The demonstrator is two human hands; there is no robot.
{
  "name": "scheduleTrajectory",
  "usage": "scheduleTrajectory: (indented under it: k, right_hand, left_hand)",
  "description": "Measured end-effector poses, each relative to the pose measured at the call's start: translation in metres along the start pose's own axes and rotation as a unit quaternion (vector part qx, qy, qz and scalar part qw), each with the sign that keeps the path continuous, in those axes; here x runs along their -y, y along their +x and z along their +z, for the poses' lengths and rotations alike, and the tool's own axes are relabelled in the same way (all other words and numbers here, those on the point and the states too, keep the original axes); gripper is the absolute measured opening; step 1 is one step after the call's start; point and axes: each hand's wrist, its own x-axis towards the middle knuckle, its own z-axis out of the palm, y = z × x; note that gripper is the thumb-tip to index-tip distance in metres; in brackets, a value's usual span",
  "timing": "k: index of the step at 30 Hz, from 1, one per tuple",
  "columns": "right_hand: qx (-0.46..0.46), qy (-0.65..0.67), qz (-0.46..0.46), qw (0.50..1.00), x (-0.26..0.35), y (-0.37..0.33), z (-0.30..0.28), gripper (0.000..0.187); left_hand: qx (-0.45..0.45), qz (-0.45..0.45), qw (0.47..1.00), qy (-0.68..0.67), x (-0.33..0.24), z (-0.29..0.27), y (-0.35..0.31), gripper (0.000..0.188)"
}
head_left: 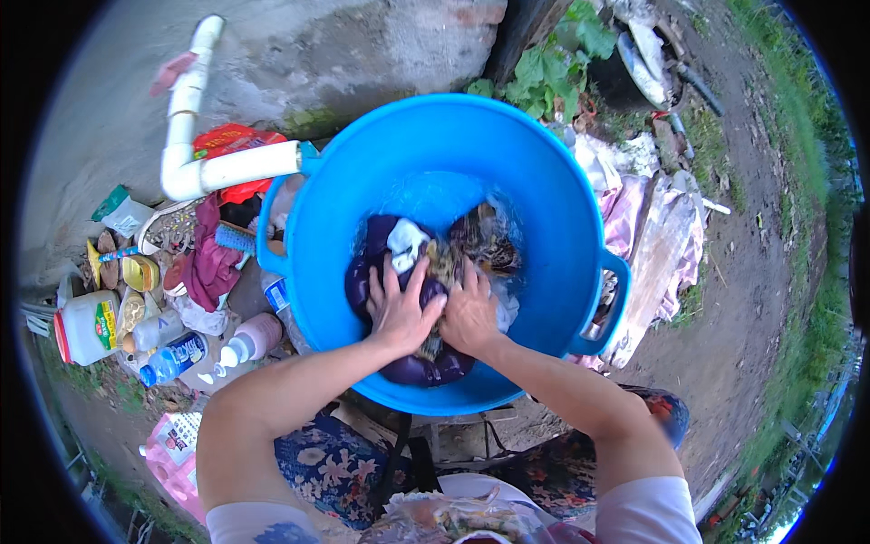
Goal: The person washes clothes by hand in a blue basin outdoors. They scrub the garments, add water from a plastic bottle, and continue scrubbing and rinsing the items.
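A large blue tub (362, 150) holds shallow water and wet laundry. My left hand (403, 313) lies with fingers spread on dark purple padded-looking cloth (444, 367). Beside it, my right hand (469, 313) has its fingers bent into a brown and yellow patterned cloth (489, 240); its thumb is hidden. A small white cloth (407, 238) lies just beyond my left fingertips. Pale fabric (506, 304) shows to the right of my right hand, partly under water.
A white drainpipe (249, 170) comes off the wall and reaches the tub's left rim. At left are bottles (177, 356), a white jug (86, 328), shoes (169, 227) and a brush (234, 238). A wooden board (654, 267) rests on pink cloth (625, 213) at right.
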Motion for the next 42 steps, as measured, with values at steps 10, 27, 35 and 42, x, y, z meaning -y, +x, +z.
scheduleTrajectory:
  k: [10,27,35,42]
  right_hand:
    - [-0.039,0.355,0.185,0.916,-0.037,0.096,-0.011,0.06]
    - [-0.169,0.047,0.04,0.984,0.01,0.014,0.01,0.029]
    - [-0.1,0.373,0.077,0.919,-0.05,0.109,0.0,0.045]
    - [-0.054,0.785,0.223,0.575,-0.085,0.084,-0.04,0.049]
  left_hand:
    - [-0.107,0.083,0.985,0.103,-0.015,-0.015,0.146,0.043]
    - [-0.025,-0.003,0.999,0.024,-0.007,0.004,0.032,0.05]
    - [-0.068,-0.032,0.994,0.084,0.002,0.016,0.141,0.033]
    - [-0.086,0.357,0.925,0.103,-0.102,-0.039,0.058,0.03]
